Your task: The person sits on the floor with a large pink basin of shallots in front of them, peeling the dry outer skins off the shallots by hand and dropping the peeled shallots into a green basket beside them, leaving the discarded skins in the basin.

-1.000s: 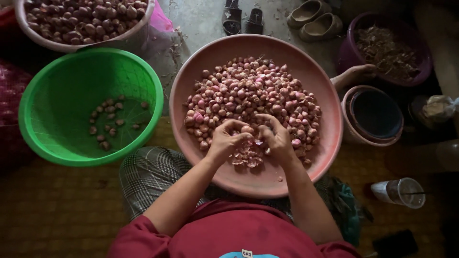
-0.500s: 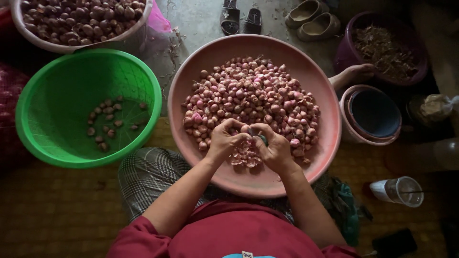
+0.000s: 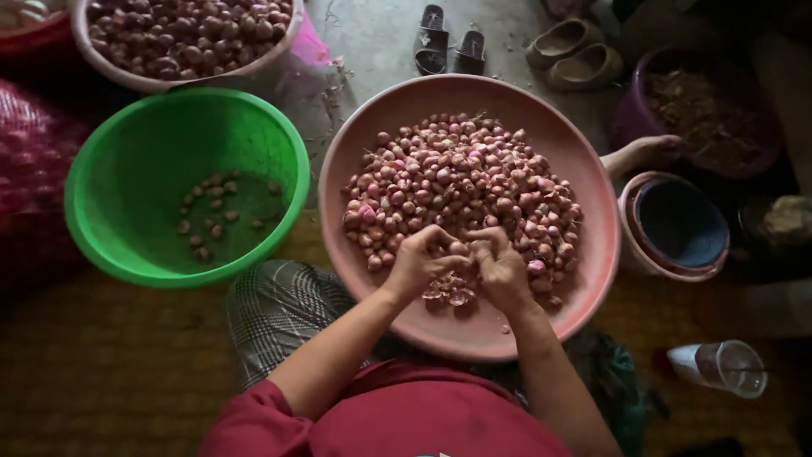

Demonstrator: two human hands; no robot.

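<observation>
Pinching one small shallot [image 3: 458,248] betw. them, left hand [image 3: 420,264] & right hand [image 3: 501,267] keep fingers curled tight above pink basin [image 3: 592,195] w/ shallot heap [image 3: 461,182].

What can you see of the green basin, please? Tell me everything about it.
The green basin is round and wide, and looks like plastic with a rolled rim. It stands upright on the floor, left of the pink basin, their rims close or touching. A checked knee lies against its near edge. Inside it is mostly bare: a small scatter of shallots lies on the bottom. No hand touches it.
</observation>
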